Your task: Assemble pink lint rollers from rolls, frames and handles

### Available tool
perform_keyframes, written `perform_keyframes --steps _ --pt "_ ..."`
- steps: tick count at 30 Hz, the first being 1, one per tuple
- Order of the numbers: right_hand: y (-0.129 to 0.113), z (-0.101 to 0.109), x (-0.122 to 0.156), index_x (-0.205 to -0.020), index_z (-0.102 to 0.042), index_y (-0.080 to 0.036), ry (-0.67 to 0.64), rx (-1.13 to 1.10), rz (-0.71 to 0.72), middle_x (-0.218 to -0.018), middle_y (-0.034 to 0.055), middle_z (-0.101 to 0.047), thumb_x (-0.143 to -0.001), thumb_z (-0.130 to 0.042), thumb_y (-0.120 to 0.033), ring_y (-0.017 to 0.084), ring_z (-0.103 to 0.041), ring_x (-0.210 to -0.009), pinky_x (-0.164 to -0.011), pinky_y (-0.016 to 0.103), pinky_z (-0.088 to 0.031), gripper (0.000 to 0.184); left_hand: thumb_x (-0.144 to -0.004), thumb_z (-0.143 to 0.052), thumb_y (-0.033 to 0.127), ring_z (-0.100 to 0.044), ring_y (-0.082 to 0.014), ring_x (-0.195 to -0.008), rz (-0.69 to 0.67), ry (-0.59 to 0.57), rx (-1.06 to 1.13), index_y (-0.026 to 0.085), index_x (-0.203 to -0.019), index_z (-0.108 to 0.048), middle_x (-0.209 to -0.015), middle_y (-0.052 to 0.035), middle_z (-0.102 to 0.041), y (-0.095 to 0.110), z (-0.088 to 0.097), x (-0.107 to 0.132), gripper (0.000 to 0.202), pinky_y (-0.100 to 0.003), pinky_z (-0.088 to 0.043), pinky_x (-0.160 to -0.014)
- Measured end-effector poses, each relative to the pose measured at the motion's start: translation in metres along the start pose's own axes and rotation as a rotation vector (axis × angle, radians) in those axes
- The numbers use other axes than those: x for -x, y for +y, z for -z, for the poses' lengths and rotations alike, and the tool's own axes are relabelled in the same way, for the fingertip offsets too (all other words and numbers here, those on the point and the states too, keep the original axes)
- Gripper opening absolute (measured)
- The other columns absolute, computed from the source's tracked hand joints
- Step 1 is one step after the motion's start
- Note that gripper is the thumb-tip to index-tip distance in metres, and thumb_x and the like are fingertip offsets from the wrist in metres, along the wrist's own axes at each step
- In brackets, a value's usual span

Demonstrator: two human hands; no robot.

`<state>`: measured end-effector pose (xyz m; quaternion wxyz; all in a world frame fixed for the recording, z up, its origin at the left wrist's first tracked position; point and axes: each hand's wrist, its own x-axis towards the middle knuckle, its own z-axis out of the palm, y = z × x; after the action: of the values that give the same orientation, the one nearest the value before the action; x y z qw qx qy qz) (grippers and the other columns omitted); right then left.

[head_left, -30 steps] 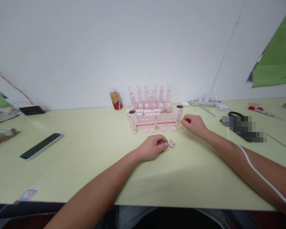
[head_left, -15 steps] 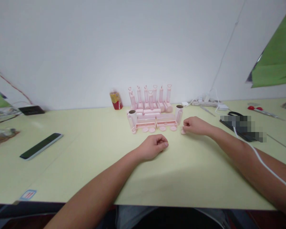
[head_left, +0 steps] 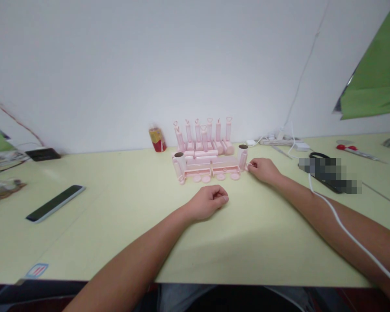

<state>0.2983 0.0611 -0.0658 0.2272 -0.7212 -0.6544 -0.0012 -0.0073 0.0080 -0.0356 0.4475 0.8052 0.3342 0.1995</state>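
My left hand (head_left: 205, 203) rests on the table in a loose fist, and nothing shows between its fingers. My right hand (head_left: 263, 170) is closed in a pinch on a small pink cap (head_left: 248, 166), mostly hidden by the fingers. It is close beside a clear pink tube (head_left: 243, 159) that stands by a roll with a brown core (head_left: 243, 147). Several flat pink discs (head_left: 221, 177) lie in front of two open pink trays (head_left: 197, 173). Behind them are pink tubes with heart-shaped tops (head_left: 203, 138), upright among lying pink cylinders (head_left: 206, 154).
Against the wall stands a red and yellow packet (head_left: 157, 139). On the left lies a dark flat device (head_left: 56, 203). To the right are a black object (head_left: 326, 175), a white cable (head_left: 338, 219) crossing over my right arm, a power strip (head_left: 276, 141) and red-handled tool (head_left: 354, 149).
My right hand has moved slightly back and left, bringing the pink cap from the table front up beside the right-hand tube. My left hand stays in place.
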Motion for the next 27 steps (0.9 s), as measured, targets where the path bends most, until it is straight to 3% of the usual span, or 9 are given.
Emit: perform_keyframes --steps 5,10,15,20,22,27 --pt "0.001 -0.004 0.001 -0.091 -0.075 -0.016 -0.006 -0.053 -0.011 -0.082 0.0091 -0.074 -0.082 -0.056 -0.034 0.02 -0.062 -0.071 -0.061 0.027 -0.036 0.028 -0.086 -0.058 0.041 -0.049 -0.01 -0.058 0.023 0.0 -0.001 0.015 -0.088 -0.062 -0.067 0.0009 -0.057 0.009 0.004 -0.001 0.026 -0.022 -0.037 -0.054" --pt "0.004 -0.01 0.0 -0.108 -0.072 -0.016 0.046 -0.133 -0.059 -0.081 0.0069 -0.073 -0.08 -0.054 -0.027 0.02 -0.062 -0.073 -0.063 0.027 -0.037 0.035 -0.086 -0.057 0.042 -0.056 -0.0127 -0.059 0.004 0.173 -0.209 0.016 -0.086 -0.064 -0.07 -0.0009 -0.061 0.034 0.039 -0.015 0.027 -0.024 -0.04 -0.057" --pt "0.007 -0.016 0.001 -0.1 -0.069 -0.017 0.15 -0.213 -0.106 -0.074 0.0041 -0.069 -0.074 -0.052 -0.02 0.019 -0.06 -0.068 -0.061 0.027 -0.037 0.031 -0.081 -0.062 0.034 -0.06 -0.0185 -0.068 -0.042 0.514 -0.566 0.017 -0.106 -0.066 -0.077 -0.0054 -0.067 0.064 0.097 -0.065 0.03 -0.03 -0.044 -0.069" --pt "0.008 -0.01 0.005 -0.091 -0.065 -0.018 0.308 -0.276 -0.117 -0.068 0.0029 -0.063 -0.072 -0.049 -0.019 0.02 -0.057 -0.066 -0.061 0.029 -0.037 0.025 -0.079 -0.064 0.035 -0.064 -0.0255 -0.092 0.059 0.639 -0.688 0.012 -0.121 -0.056 -0.103 -0.0171 -0.069 0.06 0.133 -0.129 0.048 -0.033 -0.044 -0.081" --pt "0.007 -0.006 0.007 -0.088 -0.063 -0.018 0.361 -0.306 -0.103 -0.066 0.0019 -0.061 -0.073 -0.047 -0.02 0.019 -0.056 -0.063 -0.061 0.029 -0.038 0.022 -0.077 -0.066 0.038 -0.064 -0.0267 -0.093 0.123 0.638 -0.673 0.01 -0.114 -0.06 -0.103 -0.0193 -0.069 0.051 0.138 -0.147 0.046 -0.032 -0.044 -0.079" --pt "-0.002 0.002 0.013 -0.082 -0.058 -0.02 0.447 -0.371 -0.03 -0.065 0.0005 -0.056 -0.074 -0.044 -0.021 0.017 -0.051 -0.059 -0.059 0.028 -0.039 0.016 -0.076 -0.065 0.03 -0.062 -0.0214 -0.07 0.152 0.623 -0.623 0.012 -0.073 -0.063 -0.069 -0.0109 -0.066 0.034 0.138 -0.169 0.018 -0.03 -0.042 -0.068"
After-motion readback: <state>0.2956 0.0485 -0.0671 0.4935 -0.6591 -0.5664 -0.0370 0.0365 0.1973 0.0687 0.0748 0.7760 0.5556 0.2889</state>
